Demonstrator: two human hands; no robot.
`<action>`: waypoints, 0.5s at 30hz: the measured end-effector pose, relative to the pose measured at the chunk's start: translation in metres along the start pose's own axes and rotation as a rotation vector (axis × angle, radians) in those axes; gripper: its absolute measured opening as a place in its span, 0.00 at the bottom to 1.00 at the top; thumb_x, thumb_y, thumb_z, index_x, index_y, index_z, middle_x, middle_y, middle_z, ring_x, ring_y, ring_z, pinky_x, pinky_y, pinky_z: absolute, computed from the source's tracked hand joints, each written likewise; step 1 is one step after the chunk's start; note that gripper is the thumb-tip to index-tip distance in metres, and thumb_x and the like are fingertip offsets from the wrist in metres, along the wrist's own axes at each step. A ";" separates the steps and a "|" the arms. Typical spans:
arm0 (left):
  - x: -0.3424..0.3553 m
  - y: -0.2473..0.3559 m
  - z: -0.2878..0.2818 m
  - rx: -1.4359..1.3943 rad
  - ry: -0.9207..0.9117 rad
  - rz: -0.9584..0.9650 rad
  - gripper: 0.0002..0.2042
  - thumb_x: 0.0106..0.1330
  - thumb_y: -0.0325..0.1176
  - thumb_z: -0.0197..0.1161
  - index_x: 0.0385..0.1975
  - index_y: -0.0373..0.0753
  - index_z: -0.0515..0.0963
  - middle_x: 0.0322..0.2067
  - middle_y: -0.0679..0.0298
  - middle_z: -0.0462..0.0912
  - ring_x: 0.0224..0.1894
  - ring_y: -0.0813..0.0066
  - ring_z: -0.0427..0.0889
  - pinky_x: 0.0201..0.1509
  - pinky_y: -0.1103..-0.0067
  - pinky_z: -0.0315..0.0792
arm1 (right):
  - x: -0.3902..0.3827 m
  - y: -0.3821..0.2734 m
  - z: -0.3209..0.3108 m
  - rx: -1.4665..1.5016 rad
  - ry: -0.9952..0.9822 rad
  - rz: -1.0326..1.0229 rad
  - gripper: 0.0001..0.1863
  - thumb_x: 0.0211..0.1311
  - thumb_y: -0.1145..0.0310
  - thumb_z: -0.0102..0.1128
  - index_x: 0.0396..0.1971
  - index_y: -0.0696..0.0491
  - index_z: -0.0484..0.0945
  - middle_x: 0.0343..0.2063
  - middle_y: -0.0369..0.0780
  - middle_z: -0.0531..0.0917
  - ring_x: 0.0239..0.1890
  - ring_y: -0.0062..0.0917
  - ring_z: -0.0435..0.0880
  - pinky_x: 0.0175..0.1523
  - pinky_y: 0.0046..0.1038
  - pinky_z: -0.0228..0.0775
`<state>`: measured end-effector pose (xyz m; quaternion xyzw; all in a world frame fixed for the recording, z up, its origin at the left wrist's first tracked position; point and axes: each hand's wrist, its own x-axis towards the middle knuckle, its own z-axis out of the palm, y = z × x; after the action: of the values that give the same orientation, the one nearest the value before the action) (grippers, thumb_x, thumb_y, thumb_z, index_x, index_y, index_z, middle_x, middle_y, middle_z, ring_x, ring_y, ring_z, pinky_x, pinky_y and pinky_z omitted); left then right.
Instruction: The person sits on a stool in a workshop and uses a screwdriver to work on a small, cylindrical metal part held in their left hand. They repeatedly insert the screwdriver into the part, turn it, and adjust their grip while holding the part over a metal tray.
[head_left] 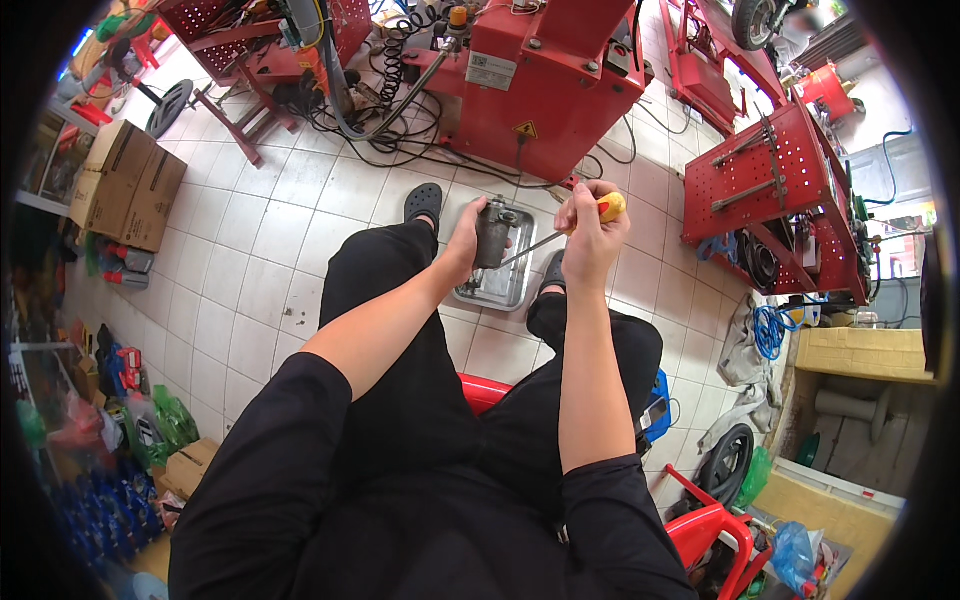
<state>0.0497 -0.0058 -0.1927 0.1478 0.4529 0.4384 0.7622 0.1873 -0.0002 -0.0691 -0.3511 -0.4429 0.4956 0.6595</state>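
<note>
We look over a brightly lit floor [250,230] of pale square tiles. Ahead of us stands a red machine [555,95], with dark cables [425,148] tangled at its foot. A box [128,185] stands to our left, a perforated red cart [798,168] and, nearer, a red chair [700,525] to our right.

On the floor [260,270], a tray [505,287] between the shoes [424,202], a part [492,238] over it; machine [550,90] ahead, box [125,185] left, rack [800,195] right.
</note>
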 end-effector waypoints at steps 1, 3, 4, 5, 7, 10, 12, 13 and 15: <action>0.001 0.000 -0.001 -0.001 -0.010 -0.010 0.29 0.59 0.64 0.39 0.37 0.43 0.75 0.25 0.61 0.79 0.25 0.72 0.78 0.28 0.78 0.71 | 0.000 0.002 -0.001 0.027 0.017 0.024 0.04 0.59 0.75 0.52 0.26 0.56 0.68 0.15 0.33 0.68 0.15 0.14 0.67 0.22 0.16 0.59; 0.000 0.000 -0.001 -0.028 -0.010 -0.001 0.29 0.59 0.63 0.39 0.37 0.42 0.75 0.25 0.61 0.79 0.25 0.71 0.78 0.28 0.77 0.71 | 0.000 0.001 -0.001 0.051 0.039 0.032 0.06 0.59 0.74 0.52 0.24 0.56 0.68 0.14 0.33 0.67 0.15 0.15 0.66 0.22 0.17 0.58; 0.000 -0.001 -0.001 -0.042 -0.010 0.004 0.29 0.59 0.63 0.39 0.36 0.42 0.75 0.25 0.61 0.79 0.25 0.71 0.78 0.28 0.77 0.71 | 0.002 -0.003 -0.001 0.049 0.044 0.015 0.07 0.60 0.73 0.51 0.23 0.56 0.68 0.14 0.33 0.67 0.15 0.16 0.66 0.22 0.17 0.58; 0.000 -0.001 -0.002 -0.033 0.008 -0.008 0.29 0.59 0.64 0.39 0.36 0.43 0.75 0.25 0.61 0.79 0.25 0.71 0.78 0.29 0.77 0.71 | 0.003 -0.008 0.000 0.046 0.049 -0.003 0.08 0.60 0.72 0.51 0.23 0.56 0.67 0.13 0.33 0.67 0.15 0.16 0.65 0.21 0.17 0.57; -0.001 -0.001 -0.002 -0.016 0.043 -0.032 0.29 0.58 0.65 0.40 0.36 0.43 0.75 0.25 0.61 0.79 0.25 0.70 0.78 0.29 0.76 0.71 | 0.001 -0.025 0.004 0.107 -0.007 -0.082 0.13 0.61 0.64 0.50 0.21 0.56 0.66 0.13 0.35 0.66 0.15 0.18 0.64 0.22 0.18 0.56; -0.005 0.003 0.000 -0.037 0.058 -0.093 0.29 0.57 0.66 0.44 0.35 0.43 0.74 0.25 0.63 0.78 0.25 0.69 0.78 0.28 0.74 0.71 | -0.006 -0.050 0.014 0.163 -0.099 -0.209 0.25 0.59 0.48 0.50 0.18 0.57 0.64 0.13 0.37 0.65 0.15 0.19 0.62 0.23 0.20 0.55; -0.005 0.005 -0.002 -0.031 0.067 -0.098 0.30 0.55 0.67 0.46 0.35 0.44 0.73 0.24 0.63 0.77 0.25 0.69 0.77 0.27 0.73 0.71 | -0.018 -0.075 0.027 0.179 -0.213 -0.270 0.28 0.57 0.44 0.51 0.17 0.57 0.64 0.12 0.37 0.65 0.15 0.19 0.62 0.23 0.21 0.54; -0.004 0.005 -0.003 -0.029 0.071 -0.100 0.30 0.55 0.68 0.47 0.36 0.44 0.73 0.24 0.63 0.77 0.25 0.69 0.77 0.26 0.73 0.71 | -0.026 -0.085 0.034 0.162 -0.265 -0.295 0.28 0.56 0.45 0.52 0.15 0.57 0.65 0.12 0.37 0.65 0.15 0.20 0.62 0.22 0.22 0.54; 0.000 0.004 -0.003 -0.094 0.089 -0.087 0.30 0.55 0.68 0.48 0.36 0.44 0.73 0.24 0.62 0.76 0.25 0.68 0.77 0.26 0.72 0.71 | -0.050 -0.099 0.047 0.094 -0.378 -0.355 0.29 0.52 0.43 0.52 0.13 0.56 0.64 0.11 0.36 0.65 0.13 0.22 0.62 0.20 0.25 0.53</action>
<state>0.0449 -0.0036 -0.1921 0.0727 0.4711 0.4318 0.7657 0.1718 -0.0737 0.0255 -0.1380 -0.5894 0.4491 0.6571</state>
